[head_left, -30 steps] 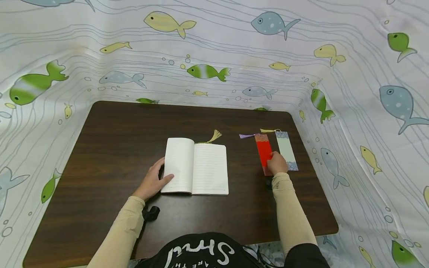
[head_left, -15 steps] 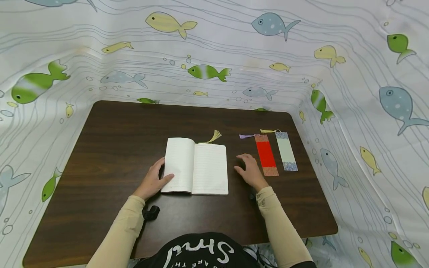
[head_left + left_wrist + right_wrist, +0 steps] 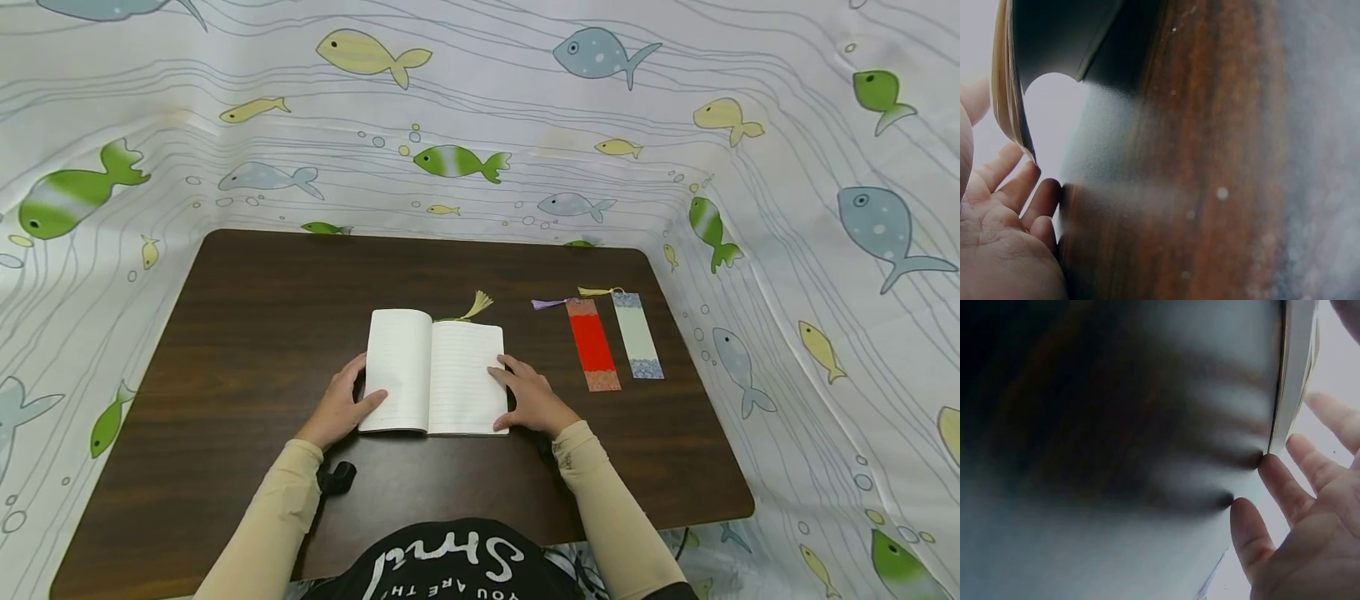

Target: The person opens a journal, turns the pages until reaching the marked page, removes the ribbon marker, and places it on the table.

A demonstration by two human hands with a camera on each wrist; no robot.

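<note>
Beige long sleeves (image 3: 609,492), black shirt (image 3: 450,562) (white script lettering)

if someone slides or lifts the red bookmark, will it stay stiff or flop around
The red bookmark lies thin and flat on the table, so it probably bends a little when lifted and feels very light. Lying flush, its edge may be hard to catch. Its purple tassel would likely dangle and drag.

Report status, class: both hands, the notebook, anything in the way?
Left hand rests on open notebook, left edge. Right hand touches its right page edge. Red bookmark and pale bookmark lie apart, to the right.
</note>
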